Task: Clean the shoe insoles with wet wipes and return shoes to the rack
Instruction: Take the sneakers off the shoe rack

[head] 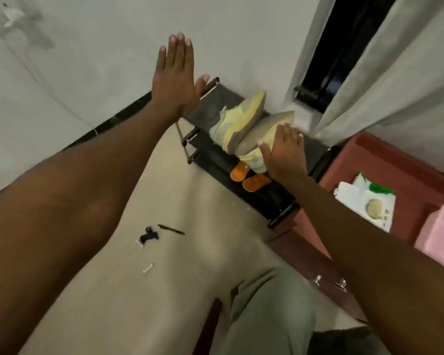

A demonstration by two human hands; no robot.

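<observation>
A black shoe rack (208, 108) stands against the wall. Two pale yellow sneakers lie tilted on its top shelf: one (239, 116) to the left, the other (262, 139) beside it with its grey sole up. My right hand (285, 152) rests flat over the second sneaker's heel end, fingers spread; no grip shows. My left hand (174, 73) is raised flat and open above the rack's left end, holding nothing. An orange pair of shoes (249, 176) sits on a lower shelf. A wet wipes pack (367, 198) lies on the red-brown cabinet at right.
The red-brown cabinet (405, 172) stands right of the rack, with a pink container (438, 234) on it. A grey curtain (395, 67) hangs by a dark window. Small black and white bits (149, 237) and a pen (171, 229) lie on the beige floor. My green-trousered leg (267, 311) is below.
</observation>
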